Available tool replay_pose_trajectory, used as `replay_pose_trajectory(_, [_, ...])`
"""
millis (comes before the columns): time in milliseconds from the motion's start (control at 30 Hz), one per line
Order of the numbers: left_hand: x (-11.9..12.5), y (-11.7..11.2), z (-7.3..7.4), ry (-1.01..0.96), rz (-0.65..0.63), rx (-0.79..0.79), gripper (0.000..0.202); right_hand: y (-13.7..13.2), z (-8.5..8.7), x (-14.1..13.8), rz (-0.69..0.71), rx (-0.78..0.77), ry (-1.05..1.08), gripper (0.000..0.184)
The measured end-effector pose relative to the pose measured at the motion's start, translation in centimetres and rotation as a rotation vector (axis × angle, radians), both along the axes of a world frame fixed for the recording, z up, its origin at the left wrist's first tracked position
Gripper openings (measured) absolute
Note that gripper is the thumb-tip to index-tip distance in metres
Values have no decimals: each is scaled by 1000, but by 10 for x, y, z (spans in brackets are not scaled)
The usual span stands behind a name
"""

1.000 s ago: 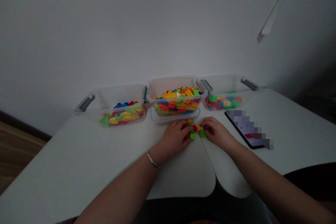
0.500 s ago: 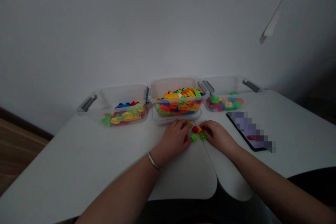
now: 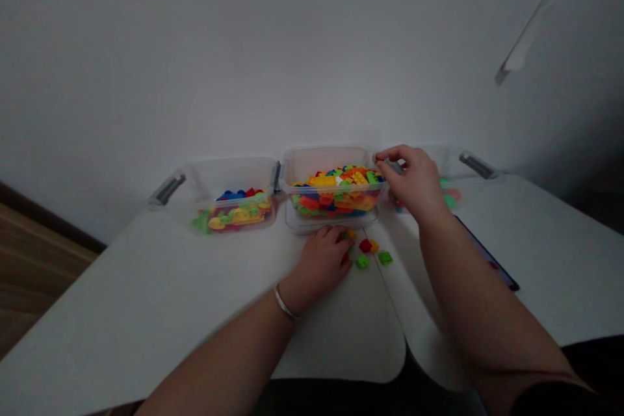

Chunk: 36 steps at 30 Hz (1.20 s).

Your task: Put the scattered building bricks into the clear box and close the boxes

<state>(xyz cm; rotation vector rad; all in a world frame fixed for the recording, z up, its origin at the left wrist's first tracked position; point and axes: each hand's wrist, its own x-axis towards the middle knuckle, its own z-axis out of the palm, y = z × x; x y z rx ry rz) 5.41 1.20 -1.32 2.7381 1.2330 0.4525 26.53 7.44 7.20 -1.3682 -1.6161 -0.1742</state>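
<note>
My left hand (image 3: 324, 260) rests on the table with its fingers curled round a few toy bricks; bits of orange and green brick (image 3: 349, 234) and some red show at its fingertips. How many it covers is hidden. Just to its right lie a red brick (image 3: 365, 246), a yellow brick (image 3: 374, 246) touching it, and two green bricks, one nearer (image 3: 361, 262) and one farther right (image 3: 385, 258). Raised at the right rim of the middle clear box (image 3: 331, 190), my right hand (image 3: 409, 179) pinches a small red brick (image 3: 378, 158), mostly covered by the fingers.
Mixed bricks (image 3: 336, 192) fill the middle box, which stands on a clear lid (image 3: 331, 224). A left clear box (image 3: 234, 169) holds coloured pieces. Behind my right hand is another clear box (image 3: 446, 156). A phone (image 3: 487, 257) lies partly under my right forearm.
My right hand has risen from the bricks on the table to the middle box's right rim, carrying a small red brick. The left hand has stayed put. The view has shifted slightly.
</note>
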Motion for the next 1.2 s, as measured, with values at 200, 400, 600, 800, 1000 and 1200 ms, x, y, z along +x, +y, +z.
replay_pose_trajectory(200, [-2, 8, 3, -4, 49, -13, 34, 22, -12, -6, -19, -171, -181, 30])
replay_pose_trajectory(400, [3, 15, 0, -4, 54, -14, 32, 23, -21, 3, 114, -181, -229, 37])
replay_pose_trajectory(600, [0, 20, 3, 69, 127, -23, 28, 8, -12, 3, 120, -70, -237, 36])
replay_pose_trajectory(800, [-9, 24, 15, -24, 119, -22, 23, -33, 17, -3, 277, -278, -396, 12])
replay_pose_trajectory(1000, [-33, 34, 17, -98, 253, 5, 15, -27, -14, -9, 386, -734, -720, 24])
replay_pose_trajectory(1200, [-48, 47, 3, -161, 211, 48, 14, -9, -52, -10, 286, -747, -752, 15])
